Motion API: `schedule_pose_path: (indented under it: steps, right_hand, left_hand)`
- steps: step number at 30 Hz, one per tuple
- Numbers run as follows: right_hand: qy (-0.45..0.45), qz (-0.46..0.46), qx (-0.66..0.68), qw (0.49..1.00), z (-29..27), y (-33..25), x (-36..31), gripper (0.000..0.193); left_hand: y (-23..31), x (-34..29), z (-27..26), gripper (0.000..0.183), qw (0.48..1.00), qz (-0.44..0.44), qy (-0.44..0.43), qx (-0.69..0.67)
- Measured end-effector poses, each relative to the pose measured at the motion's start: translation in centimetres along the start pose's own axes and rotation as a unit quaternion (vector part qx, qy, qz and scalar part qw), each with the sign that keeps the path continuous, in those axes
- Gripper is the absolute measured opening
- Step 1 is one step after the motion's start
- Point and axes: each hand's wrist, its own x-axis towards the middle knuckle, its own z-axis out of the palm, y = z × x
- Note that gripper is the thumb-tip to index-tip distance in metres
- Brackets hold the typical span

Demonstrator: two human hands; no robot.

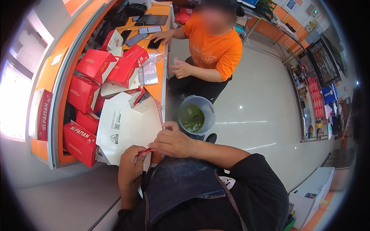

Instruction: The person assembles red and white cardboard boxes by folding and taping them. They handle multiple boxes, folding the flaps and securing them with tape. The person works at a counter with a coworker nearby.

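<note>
A partly folded cardboard box (129, 125), white inside with red outer faces, lies open in front of me at the counter's near end. My left hand (131, 165) pinches its near edge, thumb on top. Close beside it, my right hand (175, 142) grips the same edge, where a narrow red fold shows between the two hands. The box's far side wall stands up, and its wide lid flap spreads to the left. Fingertips beneath the cardboard are hidden.
Several folded red-and-white boxes (81, 144) are piled on the left. Clear plastic bags (149, 73) and phones (150, 29) lie on the orange counter (158, 90). A bucket (210, 113) of green contents stands on the floor. A person in orange (216, 54) sits opposite, one hand at a phone.
</note>
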Motion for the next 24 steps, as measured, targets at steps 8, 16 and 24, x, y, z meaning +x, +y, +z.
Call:
schedule_pose_path:
  steps: [8,16,24]
  right_hand:
    - [0.055,0.033,0.011,0.998,0.2,-0.2,-0.6,0.029]
    - [0.006,0.008,0.069,0.998,-0.2,0.1,-0.3,0.031]
    - [-0.067,0.018,0.041,0.997,-0.4,0.2,0.3,0.034]
  left_hand:
    - [0.6,-0.1,0.4,0.014,1.000,-0.008,0.017,-0.009]
    - [0.6,0.1,0.3,0.014,1.000,0.002,0.020,-0.020]
    - [-0.2,0.2,0.7,0.015,0.998,0.038,0.032,0.032]
